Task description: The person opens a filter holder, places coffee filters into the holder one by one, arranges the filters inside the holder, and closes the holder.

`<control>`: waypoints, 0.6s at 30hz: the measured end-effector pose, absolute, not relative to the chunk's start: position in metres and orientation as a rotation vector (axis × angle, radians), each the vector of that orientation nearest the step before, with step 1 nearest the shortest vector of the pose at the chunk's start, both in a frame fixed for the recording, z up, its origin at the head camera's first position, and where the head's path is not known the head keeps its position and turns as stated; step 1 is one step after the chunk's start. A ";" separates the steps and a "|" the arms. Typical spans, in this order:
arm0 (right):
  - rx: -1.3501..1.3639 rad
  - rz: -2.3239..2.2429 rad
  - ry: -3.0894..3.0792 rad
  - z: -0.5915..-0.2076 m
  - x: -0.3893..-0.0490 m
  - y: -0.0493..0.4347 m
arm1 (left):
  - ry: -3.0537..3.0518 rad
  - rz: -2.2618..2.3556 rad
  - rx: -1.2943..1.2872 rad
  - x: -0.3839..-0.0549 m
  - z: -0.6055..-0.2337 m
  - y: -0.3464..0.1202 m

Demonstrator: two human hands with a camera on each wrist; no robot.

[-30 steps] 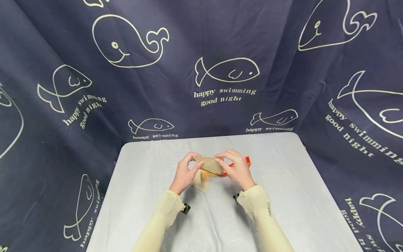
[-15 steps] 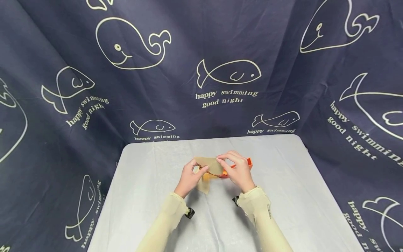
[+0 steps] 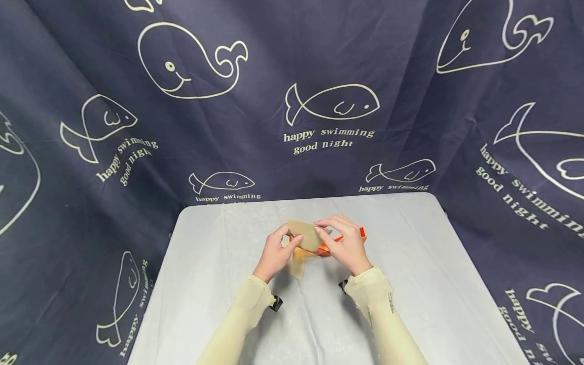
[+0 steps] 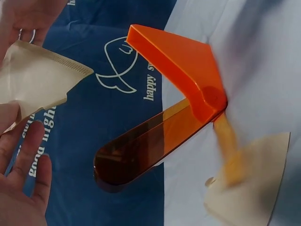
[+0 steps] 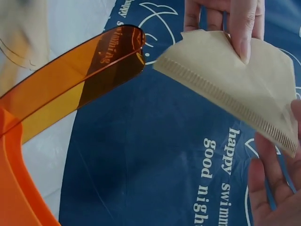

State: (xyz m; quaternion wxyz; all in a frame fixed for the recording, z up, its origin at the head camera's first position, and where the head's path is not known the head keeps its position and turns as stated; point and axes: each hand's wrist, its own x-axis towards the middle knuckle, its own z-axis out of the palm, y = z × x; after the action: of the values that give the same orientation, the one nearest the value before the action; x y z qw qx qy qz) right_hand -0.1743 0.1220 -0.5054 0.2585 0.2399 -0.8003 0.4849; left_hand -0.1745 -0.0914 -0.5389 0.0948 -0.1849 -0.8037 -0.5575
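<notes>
Between both hands, above the table, is a tan paper coffee filter (image 3: 304, 234) with a crimped seam along one edge. My left hand (image 3: 274, 254) pinches its left side between thumb and fingers. On the other side, my right hand (image 3: 348, 247) holds the right edge the same way. The right wrist view shows the filter (image 5: 235, 70) flat, with the left thumb across its face. Beyond the hands, an orange plastic case (image 4: 183, 54) stands with its translucent amber lid (image 4: 141, 146) swung out. A second tan filter (image 4: 256, 176) lies beside it.
A pale cloth covers the table (image 3: 219, 263). Dark blue curtains (image 3: 264, 61) with white whale and fish drawings surround its back and sides. A blurred amber patch (image 4: 228, 155) shows between case and loose filter.
My left hand has shifted slightly right with its thumb lower on the filter. The filter's left corner is tilted up higher. The right hand has barely moved.
</notes>
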 end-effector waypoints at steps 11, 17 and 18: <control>0.642 1.332 -2.163 -0.505 -0.173 0.122 | -2.431 -1.676 -0.553 -0.171 -0.543 -0.088; 0.628 1.404 -2.143 -0.503 -0.174 0.121 | -2.409 -1.720 -0.518 -0.173 -0.543 -0.089; 0.623 1.409 -2.155 -0.503 -0.173 0.122 | -2.404 -1.726 -0.516 -0.173 -0.543 -0.089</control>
State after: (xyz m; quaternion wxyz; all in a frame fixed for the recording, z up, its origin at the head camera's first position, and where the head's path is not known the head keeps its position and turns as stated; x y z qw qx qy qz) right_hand -0.1734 0.1218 -0.5027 0.2436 0.2282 -0.7890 0.5157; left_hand -0.1733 -0.0893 -0.5429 0.0688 -0.1715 -0.7982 -0.5733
